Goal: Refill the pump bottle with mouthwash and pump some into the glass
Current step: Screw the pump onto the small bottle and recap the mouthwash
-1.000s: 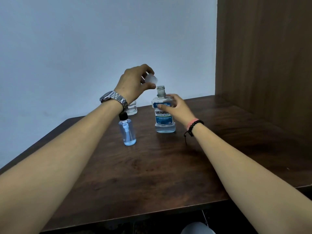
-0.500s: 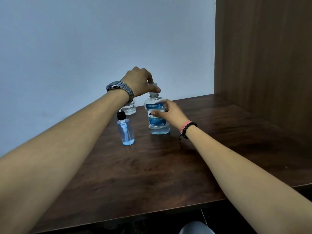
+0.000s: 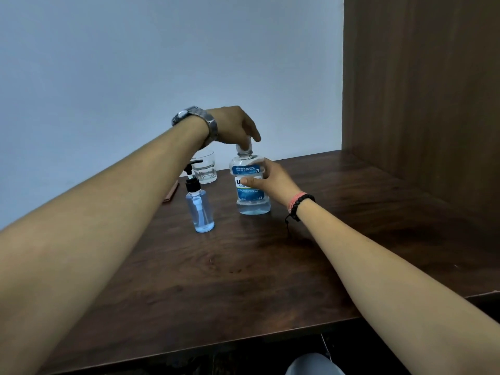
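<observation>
Cap (image 3: pixel 244 147): lifted a second ago, now back on mouthwash bottle (image 3: pixel 250 186), left hand (image 3: pixel 234 125) curled around it. Right hand (image 3: pixel 273 180) grips bottle body. Pump bottle (image 3: pixel 199 209) left of it; refill apparently finished.

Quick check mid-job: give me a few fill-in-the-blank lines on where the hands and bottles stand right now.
1. The left hand grips the cap on top of the ____ bottle.
2. The right hand holds the mouthwash bottle by its ____.
3. The pump bottle has a ____ pump head.
4. The glass stands ____ the pump bottle, nearer the wall.

Missing words: mouthwash; body; black; behind
</observation>
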